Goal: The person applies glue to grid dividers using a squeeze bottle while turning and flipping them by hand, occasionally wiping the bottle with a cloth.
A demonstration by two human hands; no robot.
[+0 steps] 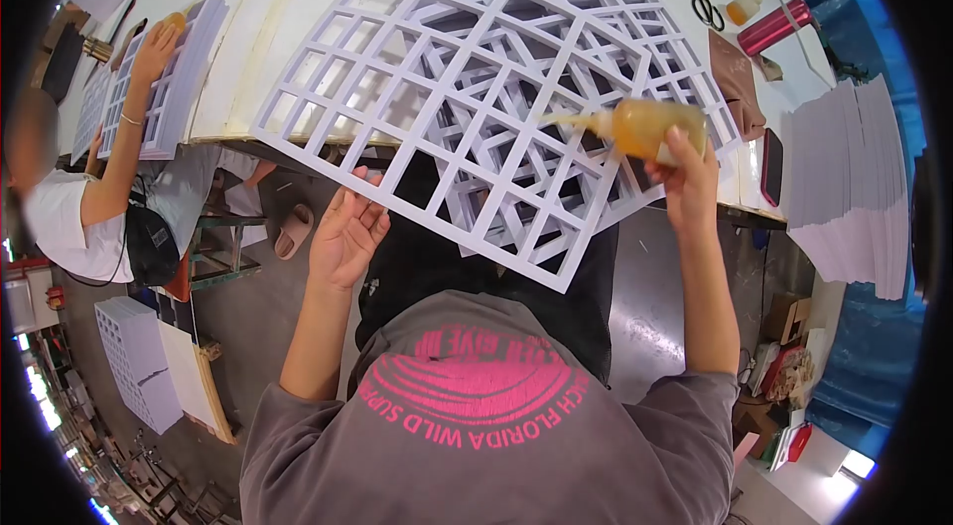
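My left hand [347, 235] is closed on the near edge of a white lattice panel [429, 217], with the thumb and fingers at its rim. The panel lies tilted over several other white lattice panels [685, 64], stacked askew, and its near edge juts past the table edge. In my right hand [687, 178] is a squeeze bottle [640, 128] of amber liquid. It is held sideways above the panel, its thin nozzle pointing left. The nozzle is slightly blurred, so I cannot tell whether it touches the panel.
Black scissors [707, 7], a pink-red flask [774, 26] and another amber bottle [743, 9] stand at the back right. A tall stack of white sheets [849, 183] is at right. At left a co-worker's hand [156, 51] works over stacked panels [189, 78]. A stool [223, 247] stands below.
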